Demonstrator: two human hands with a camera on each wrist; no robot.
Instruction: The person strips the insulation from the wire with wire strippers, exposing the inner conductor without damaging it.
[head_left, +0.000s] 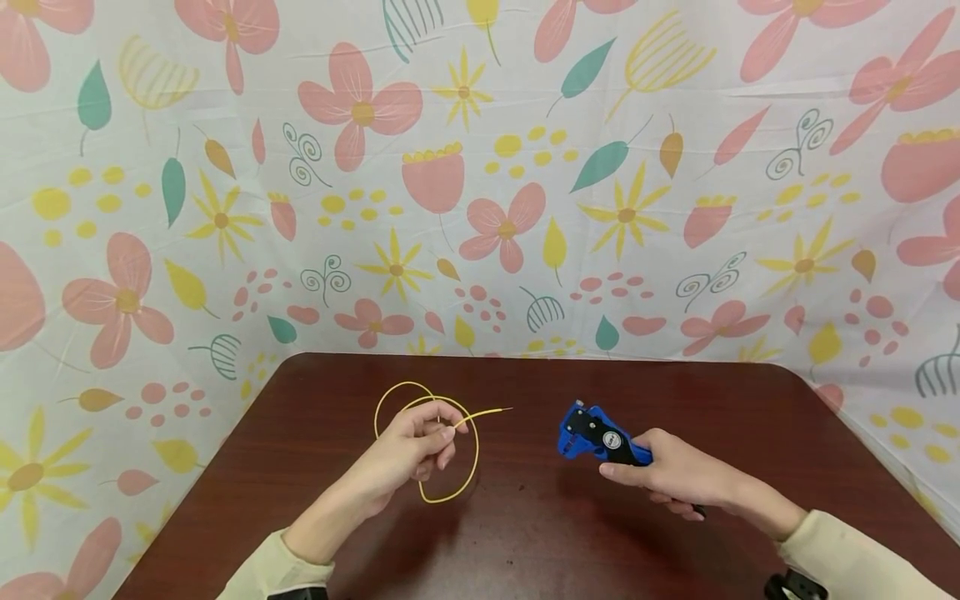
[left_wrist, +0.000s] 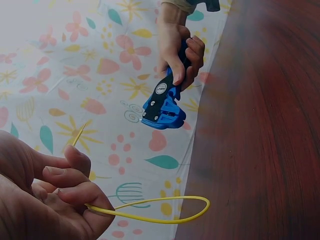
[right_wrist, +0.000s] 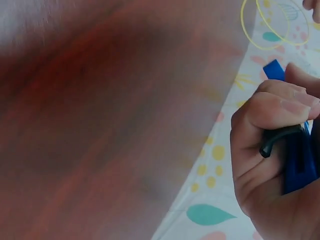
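Observation:
Between thumb and fingertips my left hand (head_left: 422, 443) pinches a thin yellow wire (head_left: 476, 467), which loops loosely around the hand. The wire's end pokes out to the right and narrows to a thin, bare-looking tip, also visible above the fingers in the left wrist view. My right hand (head_left: 675, 473) grips a blue and black wire stripper (head_left: 604, 433) by its handles, its head facing left toward the wire end. A wide gap separates the tool from the wire. In the right wrist view, fingers curl round the blue handle (right_wrist: 299, 167) and a black lever.
Both hands are above a dark reddish-brown wooden table (head_left: 517, 533). A white cloth (head_left: 480, 175) printed with flowers and leaves hangs behind it and along its sides. Light sleeves cover both forearms, and dark bands sit at the wrists.

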